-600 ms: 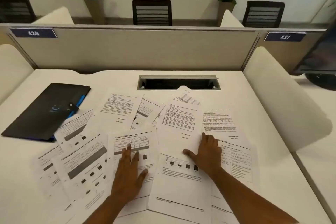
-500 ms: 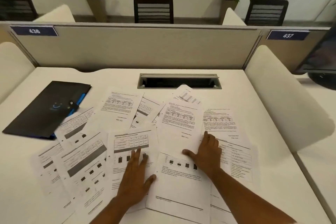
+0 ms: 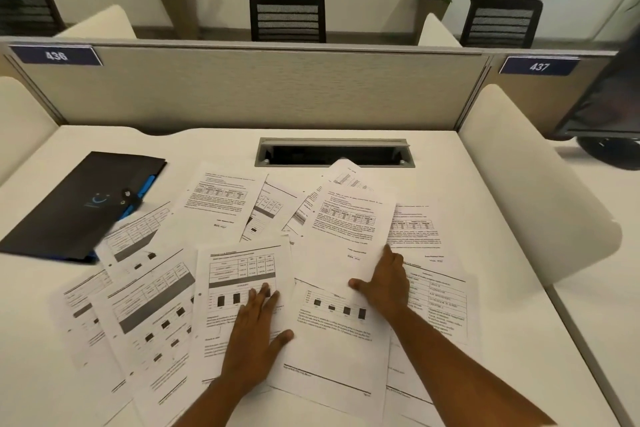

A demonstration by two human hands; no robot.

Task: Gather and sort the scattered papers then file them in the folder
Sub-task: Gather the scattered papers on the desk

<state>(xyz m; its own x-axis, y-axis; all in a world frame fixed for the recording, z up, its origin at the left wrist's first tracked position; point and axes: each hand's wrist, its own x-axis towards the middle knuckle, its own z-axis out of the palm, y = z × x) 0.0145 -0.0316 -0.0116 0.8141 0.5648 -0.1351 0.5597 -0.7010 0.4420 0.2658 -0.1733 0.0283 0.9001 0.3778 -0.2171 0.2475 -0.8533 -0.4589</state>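
Note:
Several printed papers [image 3: 221, 204] with tables and bar charts lie scattered and overlapping across the white desk [image 3: 485, 340]. A dark folder [image 3: 76, 204] with a blue edge lies closed at the left, partly over one sheet. My left hand [image 3: 254, 333] rests flat, fingers straight, on a chart sheet [image 3: 242, 270] near the middle. My right hand [image 3: 388, 282] presses flat on the lower edge of a text sheet [image 3: 346, 218], thumb spread to the left.
A grey cable slot [image 3: 334, 152] sits in the desk behind the papers. A beige partition [image 3: 242, 90] closes the back, white side panels [image 3: 536, 184] flank the desk. A dark monitor [image 3: 609, 107] stands at the far right.
My left hand has slid to the right and slightly toward me over its chart sheet. My right hand has stayed on the text sheet.

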